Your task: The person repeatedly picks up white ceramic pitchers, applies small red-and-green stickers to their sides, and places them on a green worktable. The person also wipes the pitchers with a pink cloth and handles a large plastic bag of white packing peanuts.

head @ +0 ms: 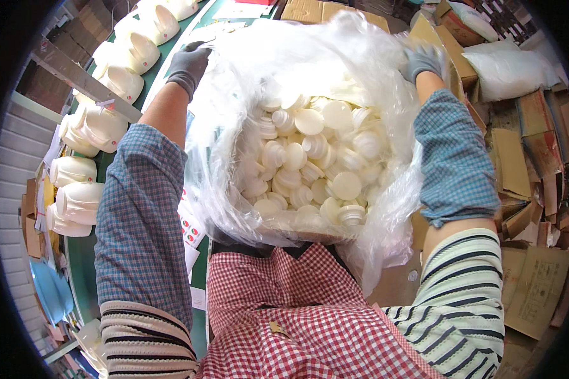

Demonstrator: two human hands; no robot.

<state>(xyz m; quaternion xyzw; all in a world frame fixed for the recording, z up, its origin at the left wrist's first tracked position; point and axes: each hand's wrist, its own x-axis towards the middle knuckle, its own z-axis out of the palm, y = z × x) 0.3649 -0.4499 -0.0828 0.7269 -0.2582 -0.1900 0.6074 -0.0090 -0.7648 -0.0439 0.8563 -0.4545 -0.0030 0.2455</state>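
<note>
A clear plastic bag (pixel 227 156) lines a cardboard box whose front edge (pixel 294 235) shows beneath the film. Inside lie many white plastic caps (pixel 308 121), round and stepped, heaped loosely. My left hand (pixel 188 66), in a grey glove, grips the bag's far left side. On the far right, my gloved right hand (pixel 422 62) is at the bag's edge; its fingers are spread and partly behind the film, so its hold is unclear. Glare whitens the far part of the bag.
To the left, several white plastic housings (pixel 123 83) stand along a green work surface (pixel 147 85). A sheet of round stickers (pixel 189 227) lies near my left arm. Flattened cardboard (pixel 536 284) and a stuffed white sack (pixel 512 71) fill the right side. A blue basin (pixel 52 291) is lower left.
</note>
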